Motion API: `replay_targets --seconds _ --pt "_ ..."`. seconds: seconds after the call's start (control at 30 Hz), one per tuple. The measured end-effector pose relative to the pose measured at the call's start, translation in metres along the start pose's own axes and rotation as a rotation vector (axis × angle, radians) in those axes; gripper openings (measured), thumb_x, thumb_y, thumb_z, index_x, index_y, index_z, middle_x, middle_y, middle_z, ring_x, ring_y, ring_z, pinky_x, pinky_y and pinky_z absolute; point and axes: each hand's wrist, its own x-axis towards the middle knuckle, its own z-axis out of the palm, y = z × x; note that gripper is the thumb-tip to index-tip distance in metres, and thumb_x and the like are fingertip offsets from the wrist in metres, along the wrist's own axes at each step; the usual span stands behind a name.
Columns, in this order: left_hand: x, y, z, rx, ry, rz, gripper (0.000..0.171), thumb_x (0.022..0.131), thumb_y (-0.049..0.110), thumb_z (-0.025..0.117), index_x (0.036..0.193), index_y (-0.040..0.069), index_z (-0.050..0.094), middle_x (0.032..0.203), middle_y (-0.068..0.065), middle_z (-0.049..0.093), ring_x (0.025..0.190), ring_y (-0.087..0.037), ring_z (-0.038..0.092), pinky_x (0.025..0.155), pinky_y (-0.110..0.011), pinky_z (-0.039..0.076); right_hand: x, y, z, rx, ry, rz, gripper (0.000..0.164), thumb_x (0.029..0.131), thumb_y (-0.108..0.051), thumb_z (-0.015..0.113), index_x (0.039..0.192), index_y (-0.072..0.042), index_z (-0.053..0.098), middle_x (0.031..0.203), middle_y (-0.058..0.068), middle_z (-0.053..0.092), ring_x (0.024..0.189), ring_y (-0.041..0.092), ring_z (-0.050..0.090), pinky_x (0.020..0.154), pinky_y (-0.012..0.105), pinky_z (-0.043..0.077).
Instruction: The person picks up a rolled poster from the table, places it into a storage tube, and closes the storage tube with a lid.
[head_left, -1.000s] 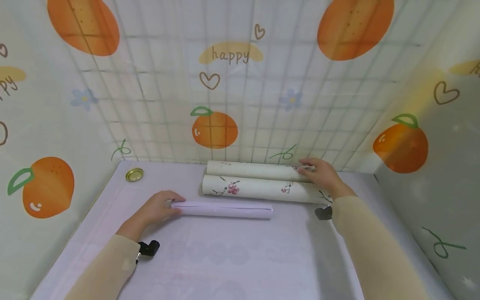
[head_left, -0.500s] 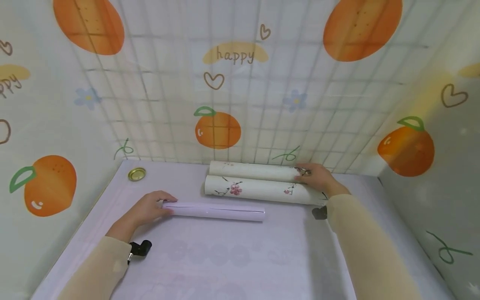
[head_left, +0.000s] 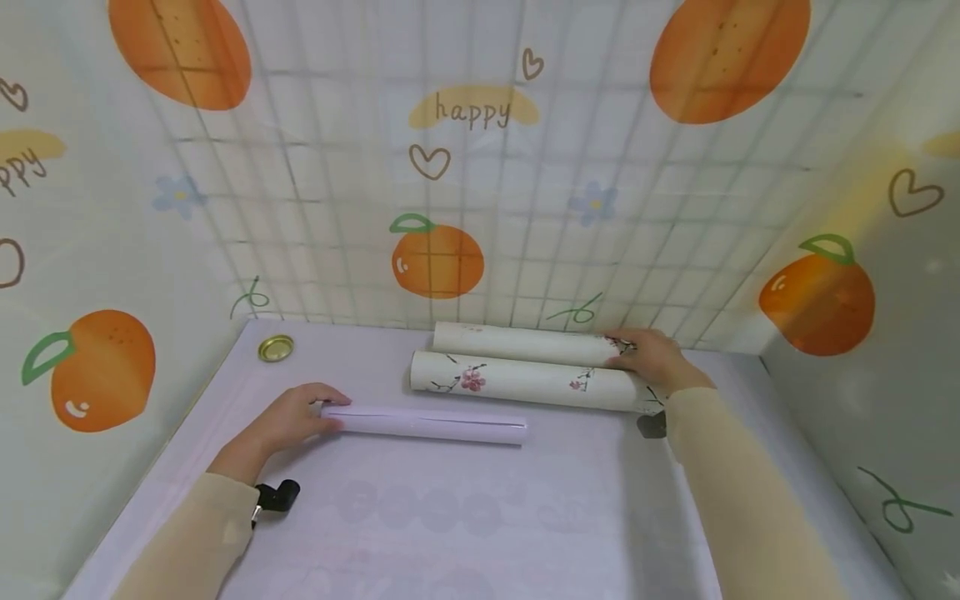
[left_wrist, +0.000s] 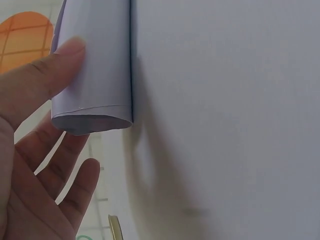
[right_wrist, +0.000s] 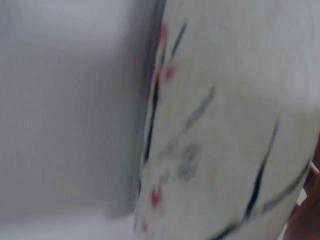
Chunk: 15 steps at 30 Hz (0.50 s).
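Note:
My left hand (head_left: 288, 417) pinches the left end of a pale lavender paper roll (head_left: 431, 425). In the left wrist view the thumb lies on the side of this roll (left_wrist: 102, 75), near its open end, with other fingers behind. Two white wallpaper rolls printed with blossom branches lie side by side at the back. My right hand (head_left: 656, 362) holds the right end of the rear wallpaper roll (head_left: 517, 342) and reaches over the front wallpaper roll (head_left: 517, 383). A printed wallpaper surface (right_wrist: 225, 100) fills much of the blurred right wrist view, mostly hiding the hand.
A small round gold lid (head_left: 275, 348) lies at the table's back left corner. The table (head_left: 420, 542) has a pale cover. Curtains (head_left: 495, 192) printed with oranges and hearts stand behind and at both sides.
My left hand has drawn the lavender roll leftward. Over the last half second my right hand has shifted the rear wallpaper roll right, past the front roll's left end.

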Motion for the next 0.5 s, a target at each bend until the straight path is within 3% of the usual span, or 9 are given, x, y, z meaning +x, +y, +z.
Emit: replay_targets --seconds 0.13,0.27,0.4,0.5 --pt "0.0 -0.004 -0.002 0.007 0.008 -0.011 0.032 0.083 0.015 0.083 0.114 0.015 0.074 0.124 -0.011 0.067 0.123 -0.036 0.055 0.107 -0.059 0.038 -0.008 0.01 -0.007 -0.022 -0.001 -0.022 0.069 0.095 -0.04 0.069 0.15 -0.007 0.044 0.148 0.031 0.041 0.135 0.055 0.034 0.108 0.071 0.027" --pt "0.002 -0.007 0.0 0.028 0.006 0.043 0.034 0.083 0.014 0.083 0.115 0.013 0.073 0.124 -0.011 0.067 0.123 -0.036 0.055 0.107 -0.057 0.038 -0.011 0.01 -0.009 -0.027 -0.004 -0.04 0.072 0.095 -0.041 0.069 0.15 -0.004 0.043 0.147 0.032 0.042 0.134 0.054 0.036 0.108 0.067 0.031" --pt "0.007 -0.004 0.005 0.024 -0.009 0.084 0.037 0.082 0.017 0.083 0.117 0.013 0.072 0.123 -0.008 0.068 0.122 -0.034 0.057 0.106 -0.053 0.041 -0.005 -0.005 -0.005 -0.027 -0.01 -0.037 0.077 0.094 -0.048 0.068 0.15 -0.002 0.043 0.147 0.032 0.043 0.135 0.054 0.036 0.109 0.069 0.028" --pt "0.011 0.001 0.01 0.008 -0.031 0.095 0.037 0.082 0.018 0.084 0.117 0.012 0.073 0.121 -0.007 0.069 0.12 -0.033 0.058 0.105 -0.053 0.043 0.003 -0.013 0.002 -0.02 -0.007 -0.031 0.079 0.092 -0.052 0.068 0.15 -0.004 0.043 0.149 0.03 0.042 0.136 0.056 0.032 0.108 0.074 0.018"
